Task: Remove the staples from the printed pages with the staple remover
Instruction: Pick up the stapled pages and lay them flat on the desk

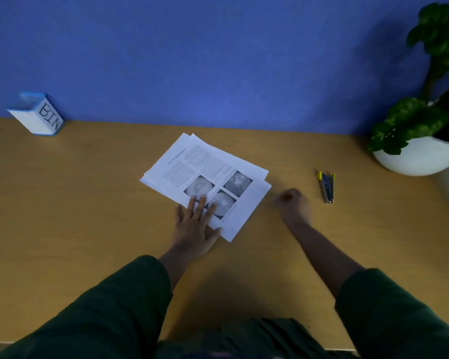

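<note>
A small stack of printed pages (pixel 213 167) with text and grey pictures lies skewed in the middle of the wooden desk. My left hand (pixel 195 224) rests flat on the stack's near corner, fingers spread over the pictures. My right hand (pixel 293 204) hovers just right of the pages, fingers curled in, blurred, with nothing visible in it. The staple remover (pixel 327 187), dark metal with yellow tips, lies on the desk a short way to the right of that hand, untouched. No staple can be made out on the pages.
A white and blue box marked BIN (pixel 36 115) stands at the back left against the blue wall. A potted plant in a white bowl (pixel 420 156) fills the back right corner. The wooden desk (pixel 88 203) stretches on both sides.
</note>
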The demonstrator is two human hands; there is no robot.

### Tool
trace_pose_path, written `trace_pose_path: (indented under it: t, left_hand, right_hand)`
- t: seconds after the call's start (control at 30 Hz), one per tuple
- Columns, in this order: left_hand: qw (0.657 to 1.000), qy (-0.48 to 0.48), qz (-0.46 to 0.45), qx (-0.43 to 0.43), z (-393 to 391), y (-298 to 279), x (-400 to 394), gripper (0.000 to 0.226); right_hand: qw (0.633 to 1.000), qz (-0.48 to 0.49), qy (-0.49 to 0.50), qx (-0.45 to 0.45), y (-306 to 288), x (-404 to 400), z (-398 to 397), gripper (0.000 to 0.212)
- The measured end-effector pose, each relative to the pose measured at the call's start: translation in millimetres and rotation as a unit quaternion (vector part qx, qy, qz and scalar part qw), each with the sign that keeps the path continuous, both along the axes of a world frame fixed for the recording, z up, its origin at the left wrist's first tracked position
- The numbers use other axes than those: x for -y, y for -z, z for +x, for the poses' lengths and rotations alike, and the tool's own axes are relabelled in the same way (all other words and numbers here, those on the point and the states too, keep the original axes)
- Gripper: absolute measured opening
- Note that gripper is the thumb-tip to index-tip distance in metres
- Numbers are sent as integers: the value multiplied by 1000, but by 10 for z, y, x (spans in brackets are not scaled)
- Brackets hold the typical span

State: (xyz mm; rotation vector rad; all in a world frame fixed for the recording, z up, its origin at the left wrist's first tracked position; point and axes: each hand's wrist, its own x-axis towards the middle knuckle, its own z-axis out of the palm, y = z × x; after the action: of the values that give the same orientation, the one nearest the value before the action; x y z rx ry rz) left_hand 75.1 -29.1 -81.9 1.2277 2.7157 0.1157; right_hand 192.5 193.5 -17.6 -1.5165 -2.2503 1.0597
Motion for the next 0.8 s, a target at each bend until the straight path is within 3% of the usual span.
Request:
trace_pose_path:
  t: [0.17, 0.4, 0.5, 0.63, 0.8]
  left_hand:
    - [1000, -6, 10, -8, 1, 36, -5, 77]
    - [999, -3, 26, -20, 39, -42, -11, 90]
    - [999, -6, 32, -15, 46, -57, -19, 89]
    - [999, -8, 29, -13, 38, -56, -16, 87]
    - [1000, -11, 18, -9, 24, -28, -16, 81]
  right_hand:
    - [984, 132, 29, 112, -100, -614, 174, 46]
    - [973, 60, 112, 191, -21, -876, 372, 67]
    - [972, 61, 113, 195, 36, -932, 388, 62]
    - [978, 37, 96, 182, 65, -1003, 420, 35]
    - [995, -4, 99, 29, 37, -878, 341, 24]
